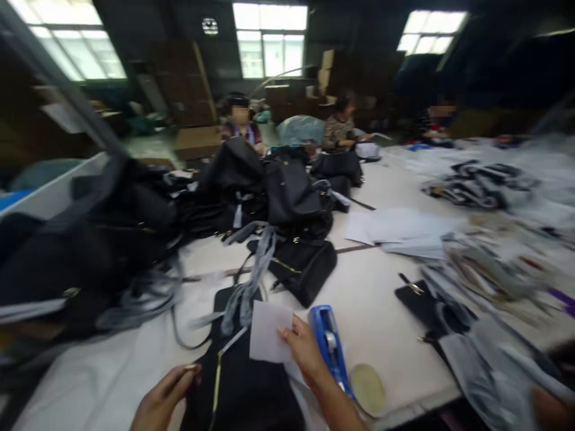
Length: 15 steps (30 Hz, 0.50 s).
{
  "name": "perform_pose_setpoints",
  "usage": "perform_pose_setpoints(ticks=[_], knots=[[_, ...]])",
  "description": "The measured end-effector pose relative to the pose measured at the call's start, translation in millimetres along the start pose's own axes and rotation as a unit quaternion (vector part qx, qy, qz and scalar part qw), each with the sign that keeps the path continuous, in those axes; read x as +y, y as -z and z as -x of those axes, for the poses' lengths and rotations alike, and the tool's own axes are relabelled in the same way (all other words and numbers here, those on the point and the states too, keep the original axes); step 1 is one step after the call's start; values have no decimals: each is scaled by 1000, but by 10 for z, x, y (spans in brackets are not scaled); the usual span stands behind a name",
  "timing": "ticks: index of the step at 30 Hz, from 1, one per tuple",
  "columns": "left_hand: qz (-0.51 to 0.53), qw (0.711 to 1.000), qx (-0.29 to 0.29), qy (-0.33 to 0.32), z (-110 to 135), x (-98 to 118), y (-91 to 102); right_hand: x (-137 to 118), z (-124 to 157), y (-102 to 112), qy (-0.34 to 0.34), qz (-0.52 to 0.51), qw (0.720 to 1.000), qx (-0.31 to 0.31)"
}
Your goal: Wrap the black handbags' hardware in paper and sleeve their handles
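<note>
A black bag [251, 389] with a gold zipper lies on the table below me, its straps wrapped in grey film [258, 281]. My right hand [305, 350] pinches a small white sheet of paper [271, 332] above the bag. At the bag's left edge, my left hand [171, 392] is closed, thumb against fingers; a small pale bit shows at the fingertips, too blurred to name. Just right of my right hand is a blue tape dispenser [330, 347], with a round yellowish disc [368, 390] beside it.
More black bags [291, 191] are heaped ahead, with a large pile [90, 239] at left. White sheets [404, 230] lie right of centre. A black pouch [417, 299] and wrapped straps [485, 359] are at right. Several people sit across the table.
</note>
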<state>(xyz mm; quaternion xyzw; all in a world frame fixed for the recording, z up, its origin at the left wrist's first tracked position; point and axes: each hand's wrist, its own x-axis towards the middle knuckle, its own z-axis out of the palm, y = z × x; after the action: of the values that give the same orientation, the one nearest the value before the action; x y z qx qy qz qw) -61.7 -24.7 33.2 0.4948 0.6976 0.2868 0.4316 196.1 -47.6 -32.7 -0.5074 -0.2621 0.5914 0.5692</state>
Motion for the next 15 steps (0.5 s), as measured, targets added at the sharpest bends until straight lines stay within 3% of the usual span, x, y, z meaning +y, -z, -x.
perform_pose_setpoints(ticks=[2,5,11,15], knots=[[63,996,-63,-10,33,-195,187,167,-21,-351,-28,29,999,-37],[143,984,-100,-34,21,-330,255,371,-3,-799,-38,73,994,-68],[143,983,-89,-72,18,-356,252,632,149,-1330,-36,88,985,-142],[49,989,-1,-139,-11,-390,319,733,317,-1473,-80,9,980,-182]])
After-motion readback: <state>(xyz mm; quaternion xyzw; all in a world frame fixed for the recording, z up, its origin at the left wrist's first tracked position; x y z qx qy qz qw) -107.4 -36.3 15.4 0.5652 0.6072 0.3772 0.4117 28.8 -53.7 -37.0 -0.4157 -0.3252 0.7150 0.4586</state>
